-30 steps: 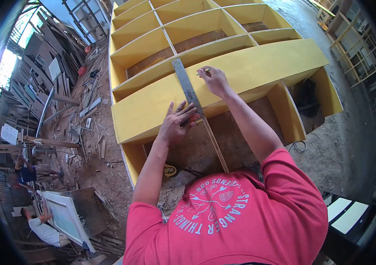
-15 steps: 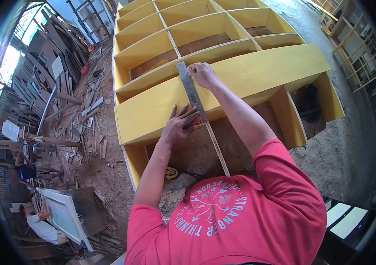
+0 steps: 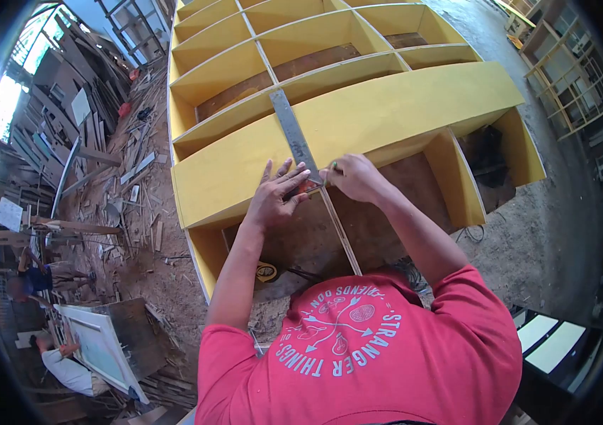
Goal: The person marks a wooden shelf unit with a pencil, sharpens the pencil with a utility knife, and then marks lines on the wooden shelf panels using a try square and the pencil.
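A metal-bladed square [image 3: 288, 127] with a reddish stock lies across a yellow board [image 3: 400, 106] of a large yellow wooden frame. My left hand [image 3: 276, 193] presses on the square's near end, its fingers stretched out and spread. Beside that end, at the board's near edge, my right hand [image 3: 359, 177] is closed in a pinch on a thin green pencil [image 3: 334, 165]. Most of the pencil is hidden by the fingers. Below the board, a divider edge [image 3: 341, 230] runs toward my body.
A yellow-and-black tape roll or measure [image 3: 266, 271] lies in the near left compartment. A dark bag-like thing [image 3: 487, 157] sits in the right compartment. Wood scraps [image 3: 138, 166] litter the floor at left. Two people work there, one beside a white-framed panel [image 3: 99, 340].
My right hand has moved from the blade's far end down along it to the near end, pencil still pinched. My left hand stays on the square. The view has shifted slightly.
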Demonstrator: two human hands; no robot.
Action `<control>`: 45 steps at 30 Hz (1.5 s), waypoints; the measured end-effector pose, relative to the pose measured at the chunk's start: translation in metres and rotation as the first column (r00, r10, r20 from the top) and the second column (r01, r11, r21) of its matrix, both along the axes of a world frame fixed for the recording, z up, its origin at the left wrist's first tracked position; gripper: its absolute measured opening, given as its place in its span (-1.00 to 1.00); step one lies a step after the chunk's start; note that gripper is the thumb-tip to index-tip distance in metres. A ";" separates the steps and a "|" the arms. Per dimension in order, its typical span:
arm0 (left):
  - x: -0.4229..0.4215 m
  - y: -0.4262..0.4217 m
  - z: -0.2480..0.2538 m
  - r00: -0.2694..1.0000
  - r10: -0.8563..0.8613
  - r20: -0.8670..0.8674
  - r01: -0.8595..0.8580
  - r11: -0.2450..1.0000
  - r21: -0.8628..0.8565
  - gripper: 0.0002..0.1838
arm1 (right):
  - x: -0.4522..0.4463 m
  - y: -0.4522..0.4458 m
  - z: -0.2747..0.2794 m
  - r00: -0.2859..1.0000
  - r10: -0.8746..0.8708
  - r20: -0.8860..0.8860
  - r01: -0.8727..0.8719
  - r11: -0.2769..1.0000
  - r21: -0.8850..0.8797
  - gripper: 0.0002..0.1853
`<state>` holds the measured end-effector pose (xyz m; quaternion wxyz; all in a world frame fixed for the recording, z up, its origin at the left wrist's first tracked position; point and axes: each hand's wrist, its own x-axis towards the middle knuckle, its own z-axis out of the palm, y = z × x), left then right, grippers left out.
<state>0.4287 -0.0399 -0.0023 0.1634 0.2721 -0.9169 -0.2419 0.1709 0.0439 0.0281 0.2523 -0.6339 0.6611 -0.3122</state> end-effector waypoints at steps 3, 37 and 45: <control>-0.001 0.001 0.002 1.000 -0.005 0.001 0.005 1.000 0.001 -0.36 | -0.002 0.029 0.005 0.997 -0.060 0.058 0.055 0.994 0.093 -0.54; -0.289 0.068 0.031 0.975 -0.133 -0.177 0.152 0.984 0.098 -0.35 | -0.303 0.207 -0.019 0.648 -0.339 0.682 0.462 0.887 0.002 -0.70; -0.362 0.058 0.007 0.966 -0.250 -0.070 0.224 0.937 -0.267 -0.49 | -0.371 0.210 -0.028 0.641 -0.273 0.718 0.359 0.933 0.033 -0.71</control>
